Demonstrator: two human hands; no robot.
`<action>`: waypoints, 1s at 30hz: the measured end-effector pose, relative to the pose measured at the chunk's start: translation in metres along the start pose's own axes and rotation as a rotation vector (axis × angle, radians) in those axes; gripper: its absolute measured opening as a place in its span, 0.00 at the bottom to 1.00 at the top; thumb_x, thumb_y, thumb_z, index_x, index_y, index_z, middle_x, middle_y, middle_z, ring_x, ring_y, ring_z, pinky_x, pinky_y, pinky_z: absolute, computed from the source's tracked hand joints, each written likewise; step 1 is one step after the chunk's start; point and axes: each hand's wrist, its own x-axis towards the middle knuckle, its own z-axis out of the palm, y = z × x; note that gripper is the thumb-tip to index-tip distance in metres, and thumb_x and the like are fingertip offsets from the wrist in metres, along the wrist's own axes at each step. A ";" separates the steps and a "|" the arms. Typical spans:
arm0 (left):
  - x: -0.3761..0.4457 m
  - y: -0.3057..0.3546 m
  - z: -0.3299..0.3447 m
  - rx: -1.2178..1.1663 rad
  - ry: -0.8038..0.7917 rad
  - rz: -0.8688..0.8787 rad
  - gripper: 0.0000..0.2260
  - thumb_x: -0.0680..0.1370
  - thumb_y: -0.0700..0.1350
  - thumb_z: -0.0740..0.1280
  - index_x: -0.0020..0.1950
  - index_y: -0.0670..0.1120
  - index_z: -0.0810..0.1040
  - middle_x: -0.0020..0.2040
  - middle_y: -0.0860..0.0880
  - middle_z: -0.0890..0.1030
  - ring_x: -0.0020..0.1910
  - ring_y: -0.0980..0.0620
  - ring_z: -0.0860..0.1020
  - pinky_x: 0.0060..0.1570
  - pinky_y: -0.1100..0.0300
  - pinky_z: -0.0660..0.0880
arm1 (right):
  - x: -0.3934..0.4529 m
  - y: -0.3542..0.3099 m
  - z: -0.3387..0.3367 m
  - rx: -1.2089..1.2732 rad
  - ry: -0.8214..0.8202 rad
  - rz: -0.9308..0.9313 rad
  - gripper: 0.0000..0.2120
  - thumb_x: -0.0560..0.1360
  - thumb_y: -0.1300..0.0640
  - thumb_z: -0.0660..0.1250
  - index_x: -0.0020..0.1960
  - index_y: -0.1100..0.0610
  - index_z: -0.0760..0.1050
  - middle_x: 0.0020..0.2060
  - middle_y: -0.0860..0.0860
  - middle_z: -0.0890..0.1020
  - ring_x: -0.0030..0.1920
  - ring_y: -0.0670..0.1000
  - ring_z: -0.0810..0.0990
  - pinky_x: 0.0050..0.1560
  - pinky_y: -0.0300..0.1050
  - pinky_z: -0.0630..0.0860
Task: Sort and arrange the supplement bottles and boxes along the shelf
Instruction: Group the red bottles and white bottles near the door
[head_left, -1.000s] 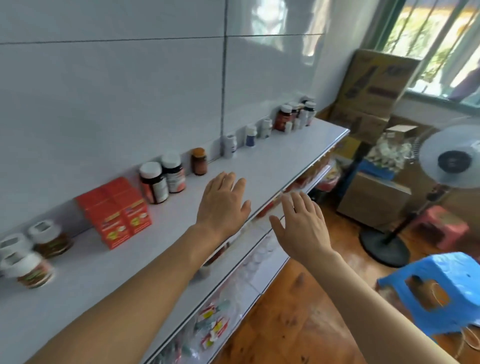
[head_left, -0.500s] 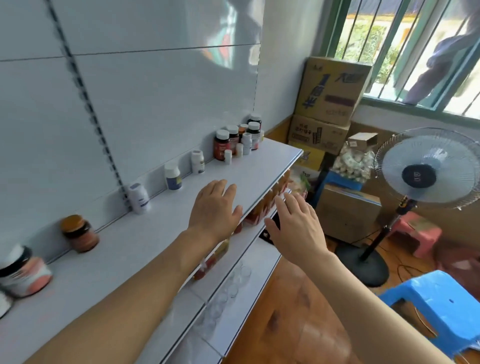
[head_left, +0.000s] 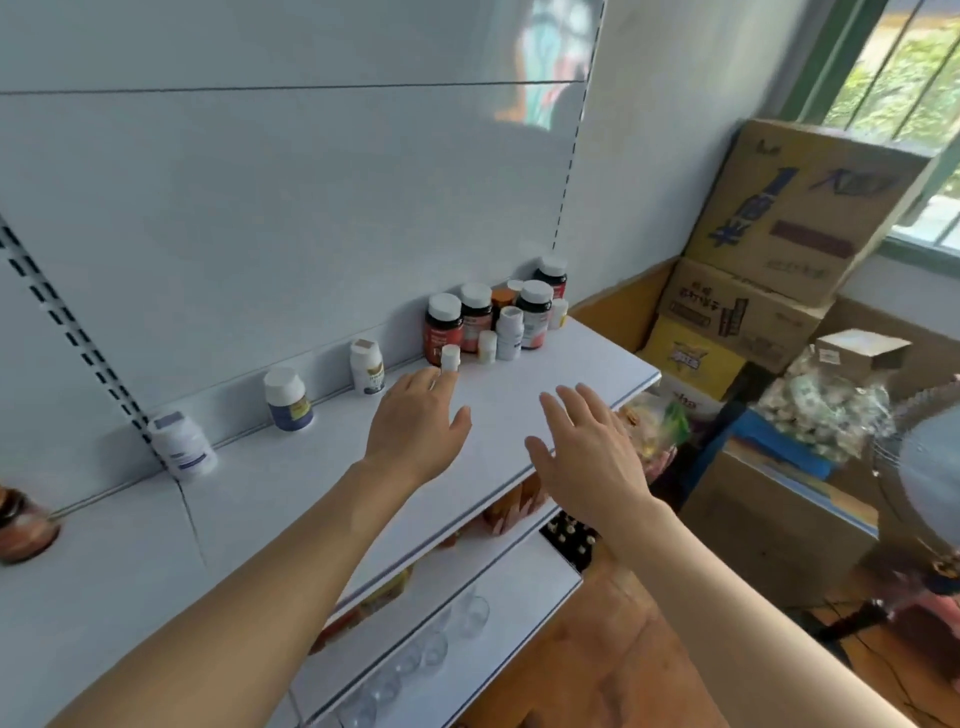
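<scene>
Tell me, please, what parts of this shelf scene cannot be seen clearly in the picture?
All in the head view:
- Bottle labels in the far cluster: too small to read.
- Small white bottle: whether the left hand touches it is unclear; the fingertips overlap it.
- Amber jar: cut off by the left edge, blurred.
- Lower shelf goods: mostly hidden under the top shelf.
- Fan: cut off by the right edge, blurred.

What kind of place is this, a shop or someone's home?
Probably a small shop or its stockroom. White slotted retail shelving carries supplement bottles along the back wall, more goods sit on the lower shelves, and stacked cardboard cartons stand in the corner by a barred window.
</scene>
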 end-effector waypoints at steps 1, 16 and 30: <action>0.012 -0.003 0.007 -0.004 0.010 -0.015 0.22 0.80 0.52 0.60 0.72 0.45 0.69 0.64 0.46 0.75 0.63 0.45 0.72 0.60 0.51 0.72 | 0.015 0.004 0.003 0.001 -0.008 -0.023 0.29 0.82 0.41 0.51 0.78 0.53 0.55 0.78 0.52 0.59 0.78 0.56 0.51 0.77 0.54 0.54; 0.131 -0.035 0.068 -0.062 0.024 -0.287 0.16 0.79 0.51 0.63 0.65 0.47 0.74 0.61 0.48 0.77 0.58 0.44 0.75 0.52 0.50 0.75 | 0.224 0.034 0.048 0.161 0.160 -0.424 0.17 0.76 0.56 0.65 0.63 0.59 0.75 0.60 0.54 0.77 0.67 0.58 0.69 0.64 0.54 0.72; 0.149 -0.013 0.097 0.032 0.173 -0.506 0.08 0.76 0.50 0.68 0.50 0.47 0.76 0.47 0.49 0.80 0.47 0.45 0.78 0.39 0.52 0.74 | 0.327 0.032 0.076 0.284 0.211 -0.874 0.14 0.72 0.61 0.62 0.54 0.57 0.81 0.50 0.54 0.83 0.56 0.62 0.77 0.52 0.54 0.76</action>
